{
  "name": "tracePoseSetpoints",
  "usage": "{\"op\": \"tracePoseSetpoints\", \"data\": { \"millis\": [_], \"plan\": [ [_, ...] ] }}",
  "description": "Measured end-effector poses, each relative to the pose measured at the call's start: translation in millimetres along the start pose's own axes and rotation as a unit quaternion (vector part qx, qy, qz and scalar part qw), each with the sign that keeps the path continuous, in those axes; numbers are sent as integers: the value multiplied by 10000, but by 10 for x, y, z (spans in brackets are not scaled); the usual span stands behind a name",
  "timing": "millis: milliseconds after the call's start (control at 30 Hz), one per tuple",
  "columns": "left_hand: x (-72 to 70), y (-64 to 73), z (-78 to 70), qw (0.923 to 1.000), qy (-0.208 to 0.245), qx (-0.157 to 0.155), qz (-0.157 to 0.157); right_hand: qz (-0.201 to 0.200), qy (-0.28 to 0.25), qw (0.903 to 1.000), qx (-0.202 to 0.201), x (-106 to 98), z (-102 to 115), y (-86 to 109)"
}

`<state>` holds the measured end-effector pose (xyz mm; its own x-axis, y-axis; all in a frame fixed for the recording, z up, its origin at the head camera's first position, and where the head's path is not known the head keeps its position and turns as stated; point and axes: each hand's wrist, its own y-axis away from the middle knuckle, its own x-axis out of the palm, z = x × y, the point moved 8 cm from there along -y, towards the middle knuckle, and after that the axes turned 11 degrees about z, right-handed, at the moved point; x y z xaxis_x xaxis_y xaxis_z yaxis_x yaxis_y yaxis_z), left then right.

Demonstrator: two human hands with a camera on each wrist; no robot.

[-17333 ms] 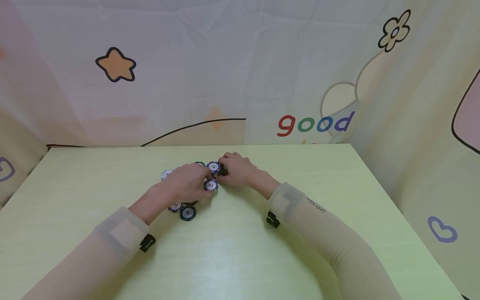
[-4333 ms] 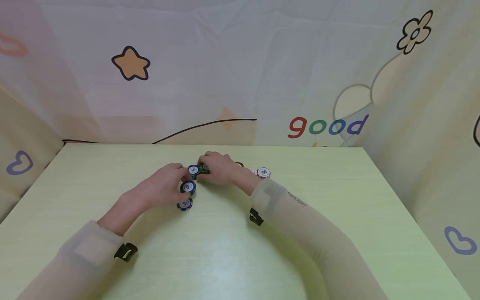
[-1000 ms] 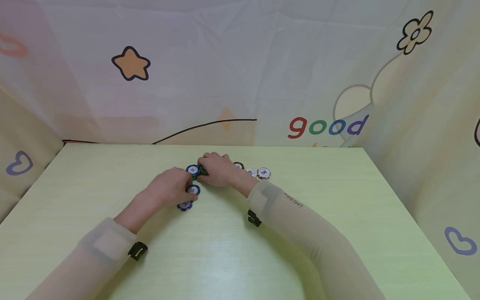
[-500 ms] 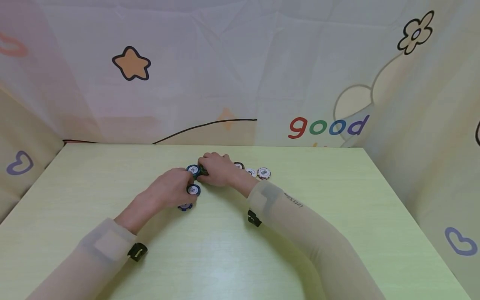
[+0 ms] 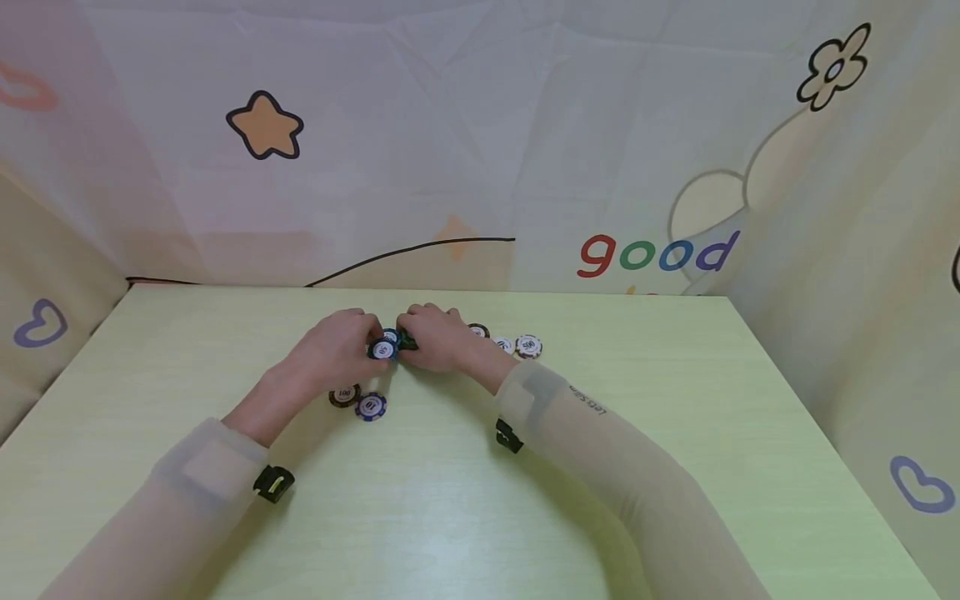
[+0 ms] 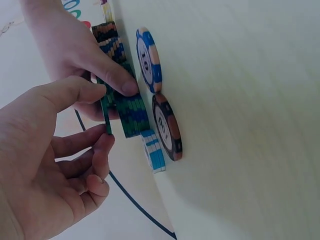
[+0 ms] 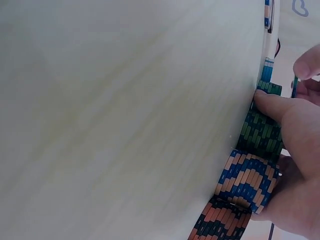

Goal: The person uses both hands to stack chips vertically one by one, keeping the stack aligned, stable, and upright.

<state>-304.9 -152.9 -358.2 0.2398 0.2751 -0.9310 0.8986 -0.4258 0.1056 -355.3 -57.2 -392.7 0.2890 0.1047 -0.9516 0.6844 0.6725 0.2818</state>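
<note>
My left hand (image 5: 333, 354) pinches a blue-green poker chip (image 5: 383, 349) between thumb and fingertips. In the left wrist view this chip (image 6: 106, 116) is seen nearly edge-on, raised beside the top of a green chip stack (image 6: 134, 117). My right hand (image 5: 435, 337) grips the neighbouring stack of green poker chips (image 7: 261, 136), thumb on the near side and fingers at the far side. In the head view the right hand mostly covers that stack. A blue-and-white chip (image 5: 371, 407) and a black chip marked 100 (image 5: 345, 394) lie on the table nearer the body.
Further stacks stand in a row: blue-and-peach chips (image 7: 247, 180), black-and-orange chips (image 7: 220, 220) and light-blue-and-white chips (image 6: 154, 152). White chips (image 5: 528, 347) top a stack at the row's right end. The pale table (image 5: 465, 500) meets a printed curtain (image 5: 375, 167) at the back.
The left hand has moved away from the body and lifted the chip from near the loose chips to the green stack. The black 100 chip has come into sight. The right hand stays put.
</note>
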Motion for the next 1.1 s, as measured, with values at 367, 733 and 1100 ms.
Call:
{"op": "tracePoseSetpoints", "data": {
  "millis": [367,733,1100],
  "plan": [
    [7,-88,108,9998,33,-186,-13,-23,-24,10000,-45,3,24,0],
    [-13,-90,104,9998,44,-153,-124,-34,-8,10000,-57,0,7,3],
    [-28,-107,85,9996,193,-162,-87,14,-47,10000,7,-9,-1,22]
  ]
}}
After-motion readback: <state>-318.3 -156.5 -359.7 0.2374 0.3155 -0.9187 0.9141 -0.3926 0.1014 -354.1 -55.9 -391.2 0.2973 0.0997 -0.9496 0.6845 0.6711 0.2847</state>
